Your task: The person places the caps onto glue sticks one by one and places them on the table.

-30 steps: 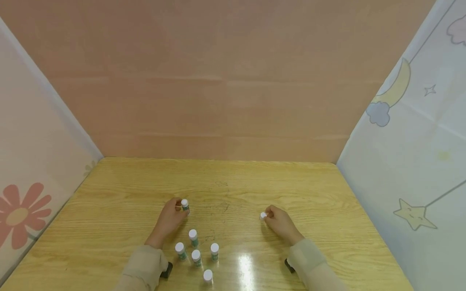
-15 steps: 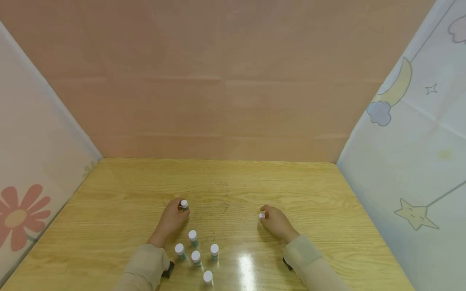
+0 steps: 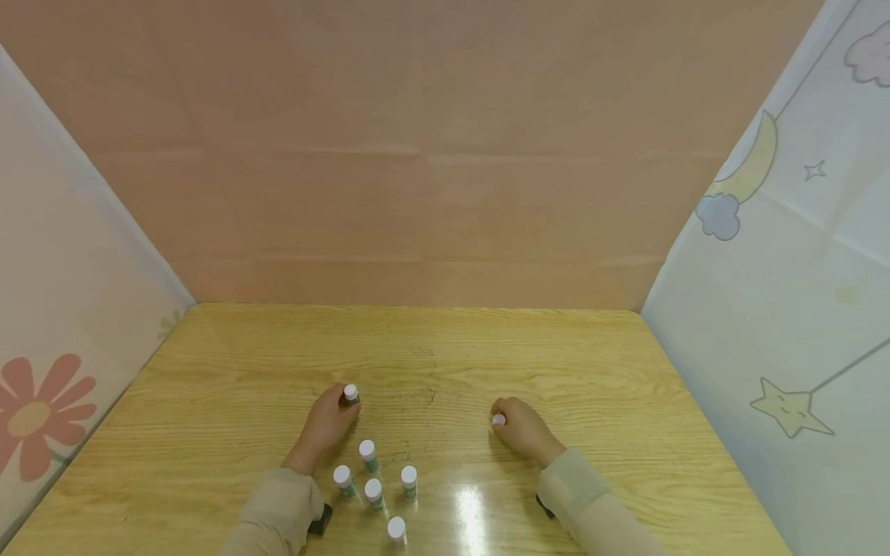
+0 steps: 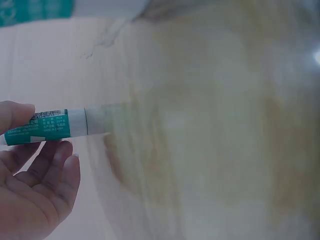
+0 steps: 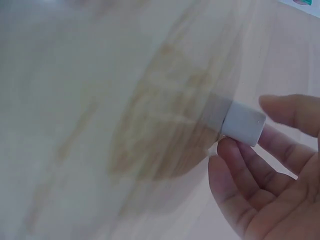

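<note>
My left hand (image 3: 327, 421) pinches a glue stick (image 4: 45, 127) between thumb and fingers. The stick has a green label and white ends, and it stands upright on the table. My right hand (image 3: 523, 428) is around a small white cap (image 5: 244, 124) that rests on the tabletop. In the right wrist view the thumb (image 5: 290, 110) looks slightly apart from the cap, while curved fingers lie along its other side. Nearer to me, several more glue sticks (image 3: 374, 494) stand upright with white caps on top.
The wood-grain table (image 3: 591, 363) has a bright glare spot (image 3: 470, 517) near the front. A plain brown backdrop (image 3: 424, 154) closes off the back, with printed panels at the left and right. Another green-labelled stick (image 4: 35, 11) crosses the top of the left wrist view.
My right hand has moved slightly left and toward me, and the white cap has shifted with it. The left hand and its glue stick have barely moved. The other sticks stay put.
</note>
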Tool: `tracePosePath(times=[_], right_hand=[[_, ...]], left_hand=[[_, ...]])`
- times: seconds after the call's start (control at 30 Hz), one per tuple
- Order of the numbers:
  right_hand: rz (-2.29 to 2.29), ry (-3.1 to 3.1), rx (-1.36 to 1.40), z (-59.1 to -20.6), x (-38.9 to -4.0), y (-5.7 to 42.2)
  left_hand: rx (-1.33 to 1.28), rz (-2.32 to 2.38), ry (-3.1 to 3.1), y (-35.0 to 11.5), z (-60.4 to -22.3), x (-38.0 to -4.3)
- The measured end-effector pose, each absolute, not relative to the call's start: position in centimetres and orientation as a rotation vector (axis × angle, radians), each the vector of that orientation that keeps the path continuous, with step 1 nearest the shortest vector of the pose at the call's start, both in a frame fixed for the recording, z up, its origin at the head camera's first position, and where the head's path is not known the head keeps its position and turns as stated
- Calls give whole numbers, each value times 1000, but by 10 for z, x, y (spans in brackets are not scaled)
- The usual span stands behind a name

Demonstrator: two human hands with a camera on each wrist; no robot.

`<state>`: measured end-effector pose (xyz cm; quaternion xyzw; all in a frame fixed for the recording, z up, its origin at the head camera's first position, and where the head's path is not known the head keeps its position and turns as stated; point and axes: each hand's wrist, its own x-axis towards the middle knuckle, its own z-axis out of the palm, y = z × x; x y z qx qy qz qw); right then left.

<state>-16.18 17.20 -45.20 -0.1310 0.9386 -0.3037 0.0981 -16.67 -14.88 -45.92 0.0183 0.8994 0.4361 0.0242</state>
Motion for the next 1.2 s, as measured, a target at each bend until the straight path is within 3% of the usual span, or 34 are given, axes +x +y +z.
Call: tracePosePath(times=[1.2], right_hand=[[-1169,2727,-394,-453,-156,170]], left_hand=[[-67,1495,2623,-158,-440,-152]])
